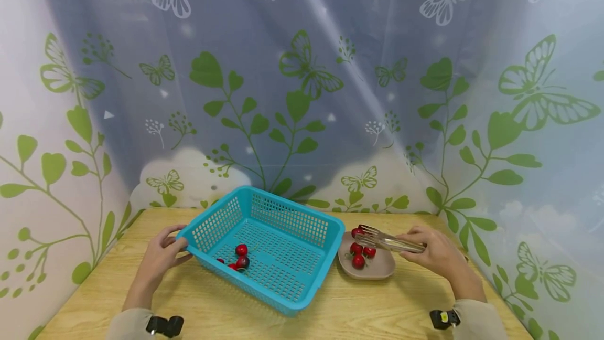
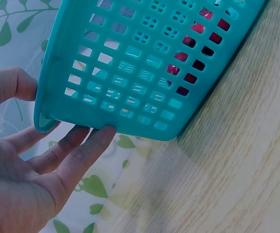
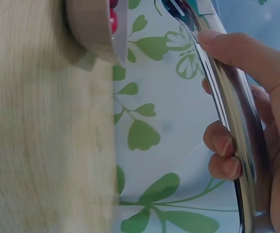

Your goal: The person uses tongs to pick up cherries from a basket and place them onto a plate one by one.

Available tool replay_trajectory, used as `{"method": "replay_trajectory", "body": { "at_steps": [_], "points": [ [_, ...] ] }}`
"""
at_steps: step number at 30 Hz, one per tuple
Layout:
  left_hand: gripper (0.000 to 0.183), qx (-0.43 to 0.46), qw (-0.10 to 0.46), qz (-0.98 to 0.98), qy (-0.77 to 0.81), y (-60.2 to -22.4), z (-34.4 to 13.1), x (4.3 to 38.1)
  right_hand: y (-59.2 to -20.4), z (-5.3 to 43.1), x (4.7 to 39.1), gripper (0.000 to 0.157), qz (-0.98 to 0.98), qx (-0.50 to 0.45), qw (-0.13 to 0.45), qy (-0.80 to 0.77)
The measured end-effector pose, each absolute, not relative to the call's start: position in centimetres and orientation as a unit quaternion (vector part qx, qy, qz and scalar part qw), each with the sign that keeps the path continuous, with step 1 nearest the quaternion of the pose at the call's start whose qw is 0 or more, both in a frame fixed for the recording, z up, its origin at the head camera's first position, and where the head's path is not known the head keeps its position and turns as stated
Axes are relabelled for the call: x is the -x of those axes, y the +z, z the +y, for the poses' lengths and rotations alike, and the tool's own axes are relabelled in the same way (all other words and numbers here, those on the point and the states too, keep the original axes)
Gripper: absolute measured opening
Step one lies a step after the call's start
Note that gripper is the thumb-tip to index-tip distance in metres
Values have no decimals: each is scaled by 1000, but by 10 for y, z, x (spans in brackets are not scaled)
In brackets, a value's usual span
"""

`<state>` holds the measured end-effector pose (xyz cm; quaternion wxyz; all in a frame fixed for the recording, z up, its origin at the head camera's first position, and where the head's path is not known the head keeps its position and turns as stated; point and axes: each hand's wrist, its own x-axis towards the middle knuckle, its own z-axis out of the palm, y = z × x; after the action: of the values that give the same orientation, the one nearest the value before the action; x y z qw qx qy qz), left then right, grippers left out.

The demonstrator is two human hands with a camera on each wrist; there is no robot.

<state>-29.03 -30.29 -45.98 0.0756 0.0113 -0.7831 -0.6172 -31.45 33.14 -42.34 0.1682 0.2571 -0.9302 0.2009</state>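
Observation:
My left hand [image 1: 162, 251] grips the left corner of a blue plastic basket [image 1: 283, 201], thumb at the rim and fingers against the outside of the wall [image 2: 125, 73]. Several red cherries [image 1: 241, 250] lie inside, near the basket's front left side. In my right hand [image 1: 434, 251] is a pair of metal tongs [image 1: 394, 243], with the fingers wrapped round the handle [image 3: 237, 116]. Their fork-like tips reach over a small beige plate [image 1: 377, 272] and overlap a cherry [image 1: 357, 233] at its back. More cherries [image 1: 358, 261] lie on that plate.
Everything stands on a light wooden table [image 1: 226, 314]. A curtain [image 1: 264, 119] printed with butterflies and leaves rises behind the table and along both sides. The plate sits close beside the basket's right end.

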Motion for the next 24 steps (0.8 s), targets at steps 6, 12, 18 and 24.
{"method": "replay_trajectory", "body": {
  "at_steps": [6, 12, 18, 24],
  "points": [
    [54, -11, 77, -784, -617, -460, -303, 290, -430, 338, 319, 35, -937, -245, 144, 202],
    [53, -13, 75, -783, -618, -459, -302, 289, -436, 342, 320, 36, -947, -231, 116, 190],
    [53, -13, 76, -784, -616, -458, -301, 288, -436, 344, 321, 35, -951, -228, 102, 180],
    [53, -14, 77, -783, -617, -458, -301, 289, -434, 343, 319, 38, -954, -224, 88, 177]
  ]
}}
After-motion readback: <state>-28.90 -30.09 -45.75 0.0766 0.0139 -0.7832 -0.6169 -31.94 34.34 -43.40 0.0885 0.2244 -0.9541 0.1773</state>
